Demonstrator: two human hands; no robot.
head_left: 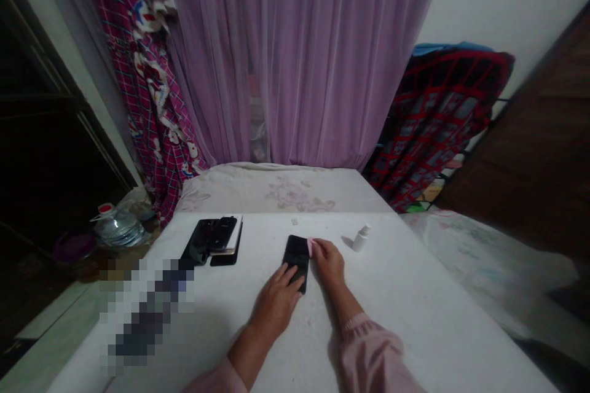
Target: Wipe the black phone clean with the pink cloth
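Note:
A black smartphone (300, 247) lies flat on the white-covered table, its dark face up. My left hand (277, 299) rests over its lower half, fingers spread and lying on the surface. At the phone's upper right edge, my right hand (329, 261) pinches a small pink cloth (310, 247), most of it hidden by the fingers. The cloth touches the phone's edge. To the right of that hand stands a small white spray bottle (361, 238). A tiny pale square piece (294, 221) lies beyond the phone.
Dark phones or cases (212, 234) and a white-edged item (235, 234) are piled on the table's left. Nearer me is a blurred-out patch (152, 313). A purple curtain (322, 61) hangs behind the table. A large water bottle (117, 227) stands off its left side.

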